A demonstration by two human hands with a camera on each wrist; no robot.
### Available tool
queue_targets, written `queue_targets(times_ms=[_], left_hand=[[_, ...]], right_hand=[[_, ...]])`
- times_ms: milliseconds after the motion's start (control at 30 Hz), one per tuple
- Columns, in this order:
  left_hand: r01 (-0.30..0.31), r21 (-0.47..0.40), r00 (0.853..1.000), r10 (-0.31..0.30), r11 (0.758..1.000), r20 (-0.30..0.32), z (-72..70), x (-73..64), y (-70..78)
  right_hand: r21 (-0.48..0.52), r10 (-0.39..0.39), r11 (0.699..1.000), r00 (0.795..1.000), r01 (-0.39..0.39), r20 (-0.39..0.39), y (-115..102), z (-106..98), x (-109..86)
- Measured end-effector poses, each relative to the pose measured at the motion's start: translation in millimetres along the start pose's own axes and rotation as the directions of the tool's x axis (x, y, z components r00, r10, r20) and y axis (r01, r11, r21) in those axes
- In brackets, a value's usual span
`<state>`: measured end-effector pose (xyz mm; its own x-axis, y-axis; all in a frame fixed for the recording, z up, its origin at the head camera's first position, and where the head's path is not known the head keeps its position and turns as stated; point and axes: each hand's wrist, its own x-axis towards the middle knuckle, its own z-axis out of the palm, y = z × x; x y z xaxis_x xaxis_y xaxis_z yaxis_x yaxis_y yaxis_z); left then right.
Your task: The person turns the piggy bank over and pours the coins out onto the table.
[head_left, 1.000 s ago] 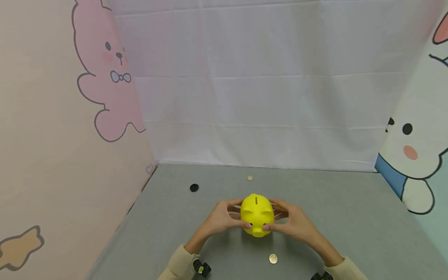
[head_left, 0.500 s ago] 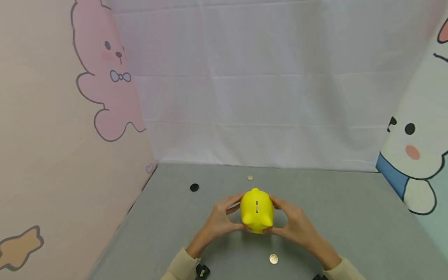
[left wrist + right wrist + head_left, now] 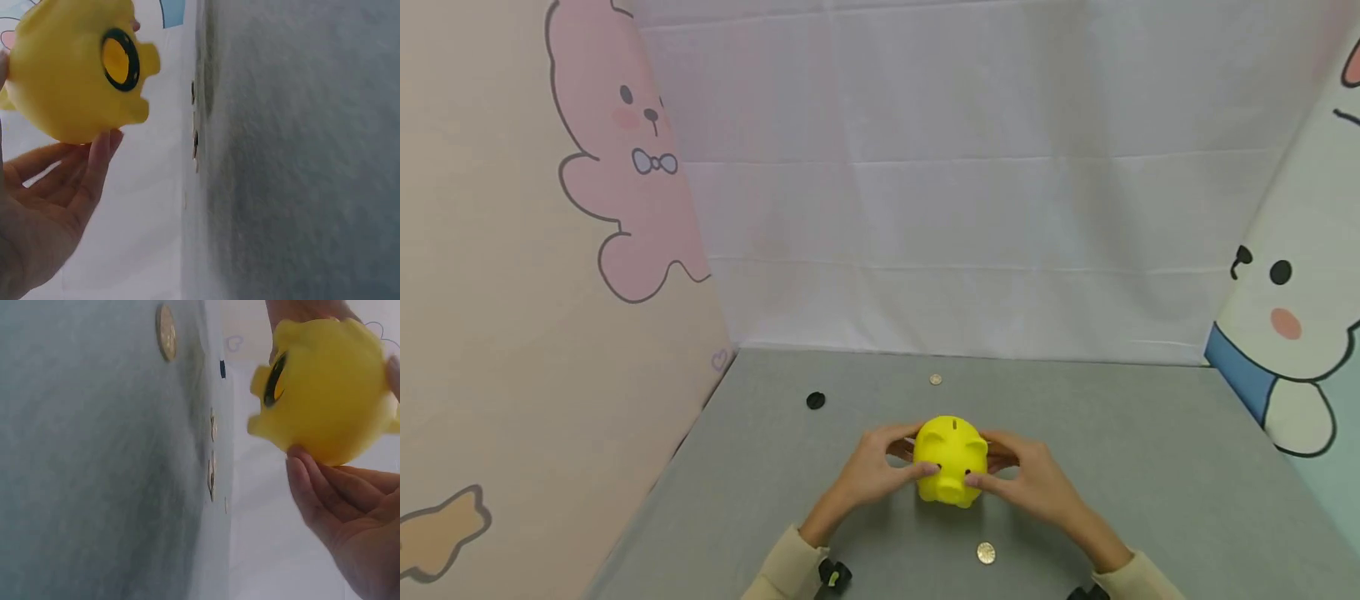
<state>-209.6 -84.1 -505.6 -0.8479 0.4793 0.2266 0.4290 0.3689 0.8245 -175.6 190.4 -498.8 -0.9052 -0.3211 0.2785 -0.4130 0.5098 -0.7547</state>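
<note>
A yellow piggy bank (image 3: 951, 462) is held up off the table between both hands, its snout toward me and its coin slot on top, slightly tilted to one side. My left hand (image 3: 872, 468) grips its left side, thumb beside the snout. On the other side my right hand (image 3: 1032, 473) grips it the same way. Both wrist views show its underside, where a round hole with a black rim (image 3: 120, 59) shows yellow inside. In the right wrist view, several coins (image 3: 211, 478) lie on the table below; some are hidden behind the bank in the head view.
One gold coin (image 3: 986, 552) lies in front of the hands, and another small coin (image 3: 936, 379) near the back edge. A small black round disc (image 3: 816, 401) sits at the back left. Behind the grey table (image 3: 1112, 433) hangs a white cloth (image 3: 970, 192).
The piggy bank tipped forward, turning its slot and back toward the camera, then rocked back so its snout faces me again, leaning sideways. Both hands kept their grip; the coins stayed put.
</note>
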Motion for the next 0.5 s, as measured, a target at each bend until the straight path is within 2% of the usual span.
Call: queue_targets(times_ms=[67,133,233,333,500], left_hand=[[0.097,-0.015,0.995,-0.097,0.995,0.015,1.4,3.2,2.6],[0.187,-0.033,0.982,-0.186,0.982,0.031,3.1,6.2,4.3],[0.277,-0.077,0.961,-0.274,0.958,0.047,5.3,8.9,6.4],[0.319,-0.088,0.948,-0.316,0.944,0.047,6.0,9.9,8.0],[0.329,-0.087,0.944,-0.326,0.94,0.053,4.1,10.8,9.5]], right_hand=[[0.055,0.122,0.991,0.991,-0.125,0.056,-2.2,-0.4,2.2],[0.076,0.214,0.972,0.971,-0.223,0.104,-4.2,-0.6,4.6],[0.103,0.274,0.951,0.95,-0.29,0.15,-5.7,-0.7,7.5],[0.109,0.294,0.944,0.943,-0.312,0.158,-7.1,-1.3,9.1],[0.124,0.29,0.942,0.942,-0.312,0.168,-8.8,-3.1,10.1]])
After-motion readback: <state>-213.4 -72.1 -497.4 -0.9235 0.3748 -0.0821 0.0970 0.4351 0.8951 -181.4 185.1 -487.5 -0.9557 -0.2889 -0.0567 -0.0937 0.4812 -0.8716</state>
